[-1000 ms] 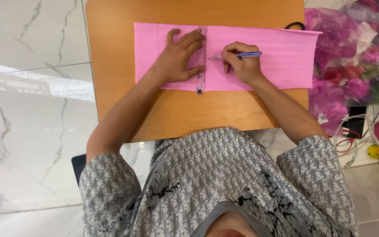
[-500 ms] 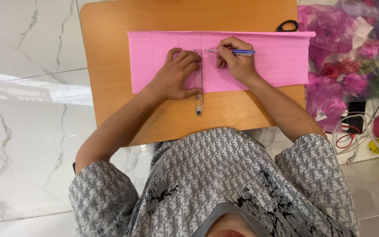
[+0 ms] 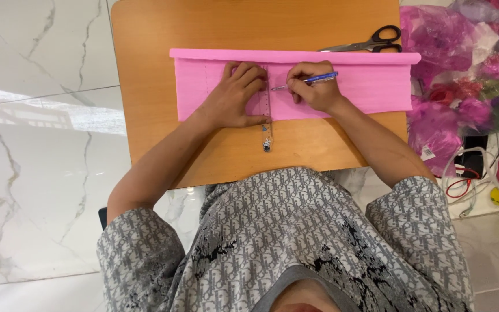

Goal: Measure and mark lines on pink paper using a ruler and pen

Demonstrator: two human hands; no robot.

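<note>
I take the pink paper as my landmark. The wooden worktop (image 3: 145, 86) carries everything, with marble floor (image 3: 36, 144) to the left of it. The pink paper (image 3: 371, 86) lies flat across the far half of the worktop, its far edge rolled into a long tube. Off the paper's right end sits a heap of pink and purple wrapping (image 3: 463, 86). Just past the rolled edge, toward the right, I see black-handled scissors (image 3: 371, 43) lying on bare wood.

On the middle of the paper my left hand (image 3: 235, 98) rests flat, fingers spread, pressing down a clear ruler (image 3: 266, 115); it grips nothing. The ruler runs from the paper's middle across its near edge, its end sticking out onto the wood. Just right of the ruler my right hand (image 3: 313, 89) has its grip closed around a blue pen (image 3: 310, 80), whose tip meets the paper right beside the ruler's edge.
</note>
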